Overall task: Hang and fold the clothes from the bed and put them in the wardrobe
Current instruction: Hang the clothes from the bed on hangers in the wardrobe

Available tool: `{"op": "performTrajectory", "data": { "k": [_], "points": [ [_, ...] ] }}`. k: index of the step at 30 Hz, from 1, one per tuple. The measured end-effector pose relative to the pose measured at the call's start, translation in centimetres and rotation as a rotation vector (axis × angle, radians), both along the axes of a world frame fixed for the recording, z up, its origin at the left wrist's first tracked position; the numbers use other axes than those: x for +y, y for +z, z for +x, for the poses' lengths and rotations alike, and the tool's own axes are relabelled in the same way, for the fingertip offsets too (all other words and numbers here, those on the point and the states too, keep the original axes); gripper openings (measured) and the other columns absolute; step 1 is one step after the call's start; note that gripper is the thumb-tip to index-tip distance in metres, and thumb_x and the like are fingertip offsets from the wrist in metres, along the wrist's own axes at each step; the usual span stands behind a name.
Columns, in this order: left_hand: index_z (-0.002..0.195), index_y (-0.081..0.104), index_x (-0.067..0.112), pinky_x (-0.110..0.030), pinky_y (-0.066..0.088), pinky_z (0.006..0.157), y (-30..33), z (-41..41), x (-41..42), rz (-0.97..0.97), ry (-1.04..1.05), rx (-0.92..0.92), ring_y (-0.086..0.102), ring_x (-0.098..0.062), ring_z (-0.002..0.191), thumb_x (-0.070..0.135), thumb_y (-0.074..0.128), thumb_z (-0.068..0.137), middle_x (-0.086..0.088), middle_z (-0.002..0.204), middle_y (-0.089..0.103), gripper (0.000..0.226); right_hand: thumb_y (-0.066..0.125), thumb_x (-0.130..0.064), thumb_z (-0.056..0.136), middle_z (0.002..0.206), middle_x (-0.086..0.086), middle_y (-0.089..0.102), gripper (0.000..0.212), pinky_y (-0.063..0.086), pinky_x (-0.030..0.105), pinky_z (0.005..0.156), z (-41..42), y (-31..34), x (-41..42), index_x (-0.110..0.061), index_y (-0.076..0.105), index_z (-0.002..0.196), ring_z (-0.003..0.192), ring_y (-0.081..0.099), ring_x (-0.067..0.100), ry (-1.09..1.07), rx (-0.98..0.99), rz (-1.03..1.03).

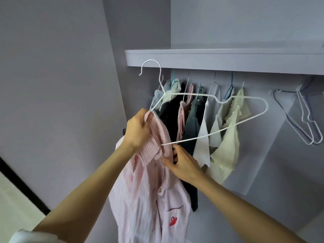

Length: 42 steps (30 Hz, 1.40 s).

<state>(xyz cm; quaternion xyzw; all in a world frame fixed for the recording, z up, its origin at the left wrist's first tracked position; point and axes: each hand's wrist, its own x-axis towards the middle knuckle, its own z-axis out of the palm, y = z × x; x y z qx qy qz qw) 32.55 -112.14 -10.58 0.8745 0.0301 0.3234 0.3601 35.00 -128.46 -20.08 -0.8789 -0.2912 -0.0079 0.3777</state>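
A pink-and-white striped shirt [149, 199] with a small red emblem hangs in front of the open wardrobe. One end of a white wire hanger [245, 97] is inside its collar; the rest sticks out to the right, hook up. My left hand [138, 130] grips the shirt's shoulder together with the hanger's left end. My right hand [182, 165] pinches the collar fabric just under the hanger's bottom wire.
Several garments [201, 123] hang under the grey wardrobe shelf [228, 58]: black, pink, dark green, white and cream pieces. Empty wire hangers [305, 120] hang at the right. A grey wardrobe side panel [70, 85] rises on the left.
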Motion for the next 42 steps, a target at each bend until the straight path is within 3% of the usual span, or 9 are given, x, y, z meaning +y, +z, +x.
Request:
{"op": "performTrajectory", "data": {
  "k": [7,12,18,24,27,33,37,40,42],
  "points": [
    [0.073,0.043,0.033,-0.012,0.034,0.06,1.2,-1.7,0.6,-0.027,-0.159,-0.091,0.045,0.002,0.059,0.017,0.045,0.1,0.012,0.062,0.043,0.032,0.058,-0.015,0.083,0.058,0.003,0.052,0.026,0.041,0.037,0.056,2.8,1.0,2.2,-0.014,0.047,0.06,0.057,0.052,0.023,-0.089,0.105,0.186],
    [0.077,0.045,0.027,-0.012,0.035,0.061,0.5,-3.0,3.9,0.05,-0.175,-0.041,0.044,0.0,0.061,0.025,0.044,0.099,0.01,0.065,0.044,0.023,0.055,-0.01,0.089,0.084,0.014,0.063,0.009,0.036,0.033,0.061,5.7,1.4,-1.0,-0.003,0.06,0.087,0.081,0.06,0.033,-0.154,-0.111,0.012],
    [0.078,0.047,0.027,-0.015,0.036,0.062,-0.1,-3.7,5.4,0.136,-0.138,0.018,0.042,-0.006,0.061,0.037,0.043,0.097,0.007,0.064,0.046,0.022,0.053,-0.013,0.087,0.102,0.016,0.065,0.027,0.049,0.039,0.071,7.9,4.6,-3.5,-0.01,0.051,0.114,0.091,0.061,0.036,-0.202,-0.285,-0.205],
    [0.106,0.055,0.012,-0.036,0.047,0.065,-0.2,-4.8,6.1,0.464,-0.112,0.121,0.059,-0.031,0.07,0.066,0.029,0.086,-0.007,0.075,0.064,0.063,0.058,-0.012,0.083,0.107,0.008,0.065,0.023,0.049,0.039,0.074,9.4,6.2,-6.9,-0.014,0.06,0.106,0.093,0.062,0.034,-0.255,-0.398,-0.252],
    [0.119,0.053,0.018,-0.038,0.05,0.071,-0.7,-4.7,6.3,0.6,-0.097,0.183,0.064,-0.033,0.086,0.074,0.02,0.079,-0.007,0.095,0.068,0.077,0.06,-0.004,0.079,0.078,0.005,0.066,0.022,0.053,0.044,0.065,10.3,6.6,-9.3,-0.025,0.063,0.085,0.073,0.063,0.033,-0.281,-0.247,-0.042],
    [0.126,0.056,0.015,-0.042,0.049,0.08,-1.0,-3.2,4.9,0.586,0.084,0.186,0.057,-0.039,0.092,0.051,0.028,0.096,-0.016,0.094,0.056,0.055,0.042,-0.007,0.095,0.092,0.013,0.06,0.02,0.047,0.038,0.069,10.2,6.6,-11.1,-0.007,0.051,0.113,0.078,0.057,0.03,-0.25,-0.222,-0.119],
    [0.108,0.068,0.006,-0.041,0.049,0.053,-1.0,-2.6,3.2,0.705,0.175,0.125,0.055,-0.037,0.064,0.014,0.065,0.088,-0.016,0.072,0.049,0.021,0.039,-0.01,0.096,0.097,0.019,0.064,0.017,0.051,0.046,0.071,9.9,6.5,-12.1,-0.011,0.046,0.112,0.08,0.06,0.035,-0.26,-0.273,-0.246],
    [0.094,0.07,0.009,-0.03,0.038,0.04,-1.4,-1.8,2.4,0.843,0.277,0.184,0.052,-0.031,0.051,0.002,0.084,0.063,-0.012,0.064,0.048,0.034,0.038,-0.008,0.096,0.097,0.021,0.063,0.017,0.05,0.045,0.068,9.8,7.2,-12.4,-0.008,0.045,0.112,0.078,0.059,0.034,-0.253,-0.299,-0.277],
    [0.105,0.066,0.013,-0.03,0.036,0.043,-1.3,-1.6,1.6,0.863,0.33,0.25,0.057,-0.031,0.062,0.003,0.077,0.071,-0.012,0.075,0.053,0.037,0.037,-0.008,0.096,0.097,0.022,0.062,0.02,0.05,0.045,0.068,9.6,7.6,-12.3,-0.006,0.045,0.114,0.078,0.058,0.035,-0.281,-0.33,-0.267]
  ]
}}
